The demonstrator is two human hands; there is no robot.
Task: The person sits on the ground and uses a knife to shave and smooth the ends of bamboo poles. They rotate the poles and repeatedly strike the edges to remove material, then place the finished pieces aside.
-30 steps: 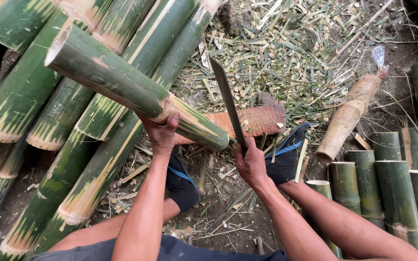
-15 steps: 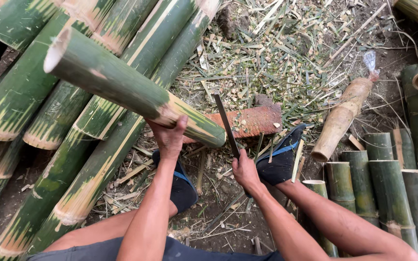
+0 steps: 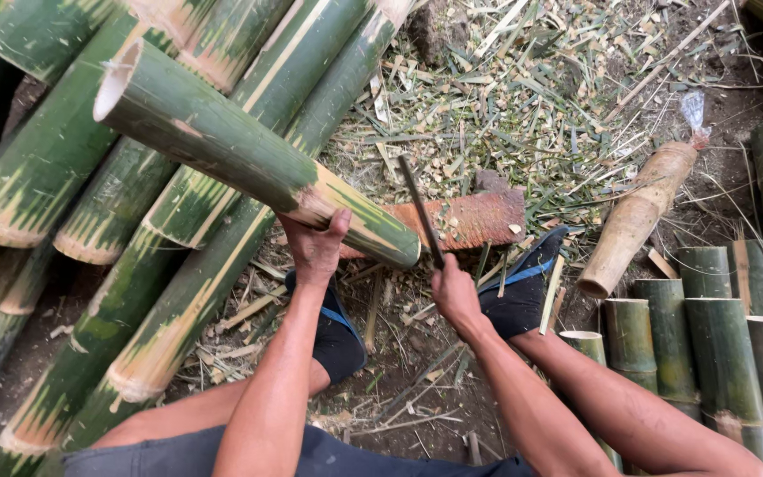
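Head view: our left hand (image 3: 318,250) grips the bamboo (image 3: 240,155), its long axis rising up-left. Our right hand (image 3: 454,291) clenches the knife (image 3: 421,210), now lower, at the bamboo's end.

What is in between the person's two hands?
In the head view, the near end of the green bamboo pole lies between the left hand and the right hand. The right hand's long knife stands just beside that end.

One head-worn camera looks steeply down, close above the ground (image 3: 505,115).
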